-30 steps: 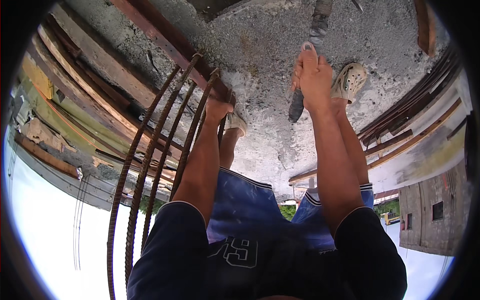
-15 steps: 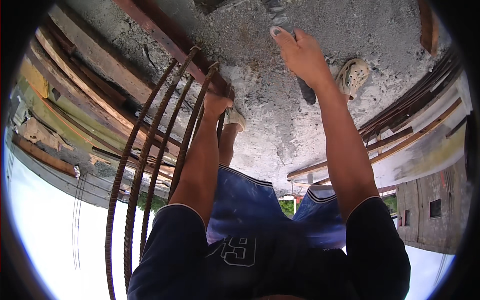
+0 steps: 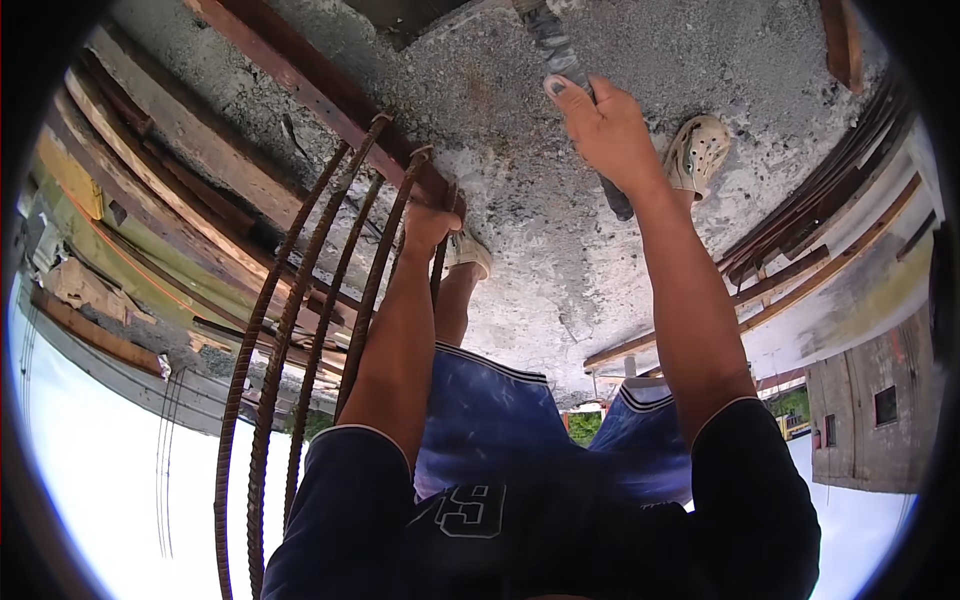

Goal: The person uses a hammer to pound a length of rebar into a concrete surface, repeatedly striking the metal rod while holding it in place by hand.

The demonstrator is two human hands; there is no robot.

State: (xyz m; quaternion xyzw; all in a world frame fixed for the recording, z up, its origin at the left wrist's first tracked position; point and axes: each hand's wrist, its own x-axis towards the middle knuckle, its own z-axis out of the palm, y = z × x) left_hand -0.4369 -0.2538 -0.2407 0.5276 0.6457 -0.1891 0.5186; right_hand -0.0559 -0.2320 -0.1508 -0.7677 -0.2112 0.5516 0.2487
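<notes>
My left hand (image 3: 430, 226) is closed round the near end of a long reddish-brown beam (image 3: 325, 110), beside several upright ribbed steel bars (image 3: 345, 235). The beam slants off toward the far left, and its other end is out of view. In my right hand (image 3: 612, 128), a tool handle wrapped in grey tape (image 3: 560, 50) is gripped, with its dark butt sticking out below the palm. The tool's head is cut off by the upper edge, so its kind cannot be told. Both hands are apart, over rough grey concrete (image 3: 520, 230).
Long timber boards (image 3: 190, 120) lie along the left. Dark metal lengths (image 3: 830, 205) and a wooden strip (image 3: 845, 260) run along the right. A short brown piece (image 3: 842, 50) lies at far right. My feet in beige clogs (image 3: 698, 150) stand on the concrete.
The whole view has shifted slightly. The beam's near end and my left hand sit a little lower in the picture. Both grips look the same.
</notes>
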